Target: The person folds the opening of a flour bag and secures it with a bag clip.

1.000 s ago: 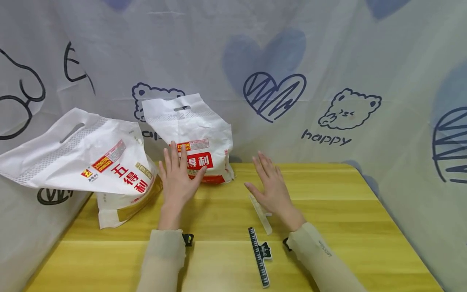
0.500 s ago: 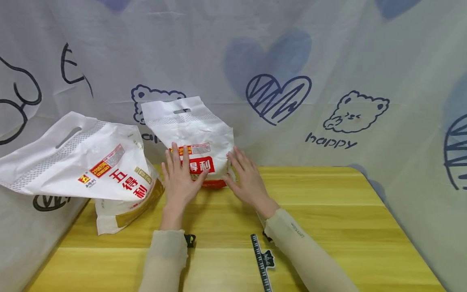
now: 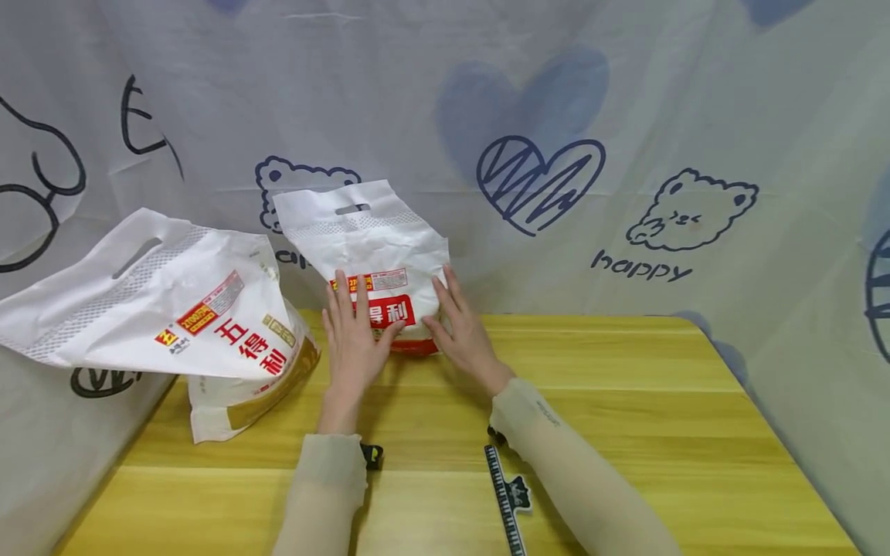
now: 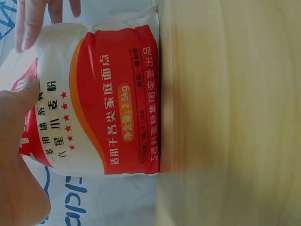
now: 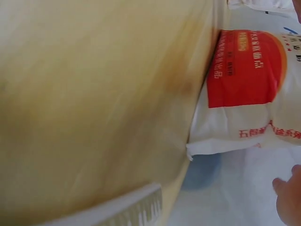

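A white bag of flour (image 3: 368,239) with red print stands at the back of the table, its handle top leaning left. My left hand (image 3: 354,340) lies with spread, fairly straight fingers against its front left side. At the right side, my right hand (image 3: 464,332) has its fingertips and thumb right at the bag's edge, also extended. The left wrist view shows the red lower label (image 4: 122,99) reading 2.5kg, with the left thumb on the bag's front. Only a bit of the right hand shows at the right wrist view's edge.
A second flour bag (image 3: 208,309) slumps at the left, its handle flap hanging past the table's (image 3: 626,432) side. A black clip with piano-key print (image 3: 505,494) lies near the front. A pale clip (image 5: 127,212) shows low in the right wrist view. A printed cloth hangs behind.
My right hand has moved left from over the table to the flour bag's right side. The left hand stays at the bag's left side; the view has shifted slightly.
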Demonstrator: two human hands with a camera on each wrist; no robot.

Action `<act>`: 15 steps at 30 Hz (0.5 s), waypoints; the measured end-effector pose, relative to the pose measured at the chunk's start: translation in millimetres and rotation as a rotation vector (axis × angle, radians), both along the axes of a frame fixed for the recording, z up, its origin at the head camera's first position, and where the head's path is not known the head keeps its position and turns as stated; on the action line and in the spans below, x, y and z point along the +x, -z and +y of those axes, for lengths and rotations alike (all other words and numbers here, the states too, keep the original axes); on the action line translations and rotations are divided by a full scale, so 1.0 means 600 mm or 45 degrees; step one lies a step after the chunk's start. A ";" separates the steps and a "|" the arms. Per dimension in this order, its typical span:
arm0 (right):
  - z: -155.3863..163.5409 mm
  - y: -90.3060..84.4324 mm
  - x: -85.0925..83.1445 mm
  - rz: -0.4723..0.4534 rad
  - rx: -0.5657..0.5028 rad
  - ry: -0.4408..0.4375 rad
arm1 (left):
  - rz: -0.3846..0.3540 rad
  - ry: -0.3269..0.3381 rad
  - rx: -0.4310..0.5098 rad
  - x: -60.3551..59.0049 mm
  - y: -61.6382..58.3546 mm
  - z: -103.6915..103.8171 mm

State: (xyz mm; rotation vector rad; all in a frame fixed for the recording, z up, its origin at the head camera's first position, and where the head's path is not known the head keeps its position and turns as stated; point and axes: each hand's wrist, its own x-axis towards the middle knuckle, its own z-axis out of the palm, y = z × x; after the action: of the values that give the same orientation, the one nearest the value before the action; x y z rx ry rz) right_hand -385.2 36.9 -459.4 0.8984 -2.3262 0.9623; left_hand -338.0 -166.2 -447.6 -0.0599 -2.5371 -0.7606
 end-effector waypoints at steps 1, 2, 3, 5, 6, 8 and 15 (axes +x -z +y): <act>-0.003 0.003 -0.001 -0.011 -0.018 -0.006 | 0.004 0.004 0.021 0.001 0.002 0.000; -0.006 0.004 -0.002 -0.021 -0.038 -0.012 | 0.011 0.009 0.047 0.002 0.003 0.000; -0.008 0.006 -0.002 -0.026 -0.062 -0.020 | 0.019 0.015 0.073 0.002 0.005 0.001; -0.014 0.007 -0.001 -0.048 -0.102 -0.024 | 0.032 0.015 0.119 0.003 0.007 0.001; -0.017 0.006 0.000 -0.066 -0.114 -0.025 | 0.034 0.010 0.141 0.004 0.008 0.001; -0.024 0.003 0.001 -0.100 -0.133 -0.026 | 0.040 -0.004 0.175 0.003 0.009 0.001; -0.035 -0.009 0.000 -0.293 -0.204 0.020 | -0.011 0.002 0.235 -0.006 0.004 0.008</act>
State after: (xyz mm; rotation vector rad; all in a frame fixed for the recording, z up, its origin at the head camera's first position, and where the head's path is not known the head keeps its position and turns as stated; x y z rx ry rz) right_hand -385.0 16.0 -453.7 0.7376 -2.3956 1.2848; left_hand -341.8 -161.4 -450.3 0.0028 -2.4634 -0.9940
